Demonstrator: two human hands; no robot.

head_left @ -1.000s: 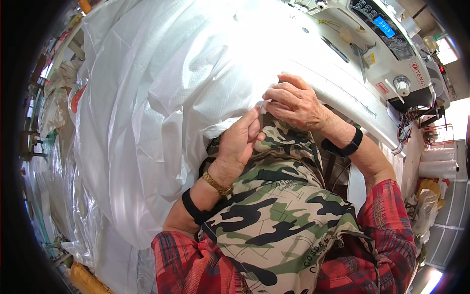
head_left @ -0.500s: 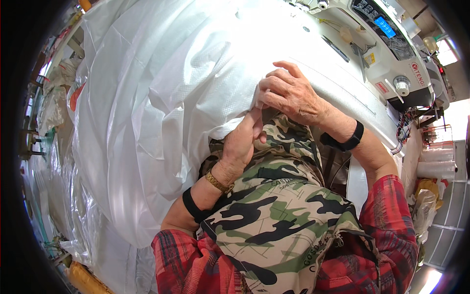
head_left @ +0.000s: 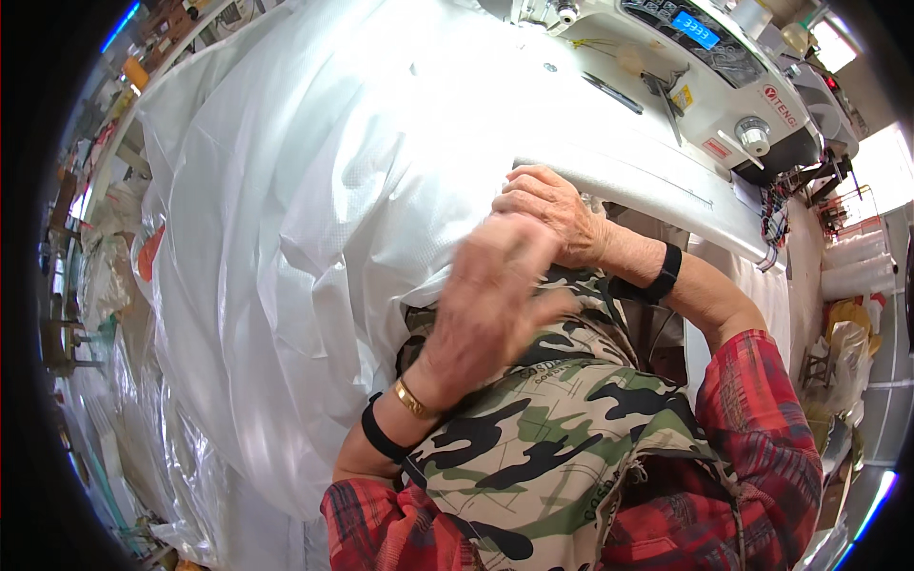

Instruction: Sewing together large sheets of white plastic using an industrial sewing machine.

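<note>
A big spread of thin white fabric (head_left: 333, 228) with a faint dotted texture falls in folds over the table and down my left side. My right hand (head_left: 562, 214) is curled closed at the fabric's near edge; its fingertips are hidden. In front of it, blurred by motion, my left hand (head_left: 486, 305) has its fingers stretched out and its thumb apart. It overlaps the right hand in the picture, and whether they touch I cannot tell. A camouflage apron (head_left: 533, 419) covers my lap beneath both hands.
A white sewing machine (head_left: 733, 105) with a lit display stands at the upper right. Dark tweezers (head_left: 612, 93) lie on its bed beside the fabric. White rolls (head_left: 857, 262) are at the far right, and clear plastic sheeting (head_left: 181, 457) hangs at the left.
My left hand has come off the pinched fabric edge and opened, moving up and right. My right hand has moved slightly down and curled in. The view has shifted, so the machine sits further left.
</note>
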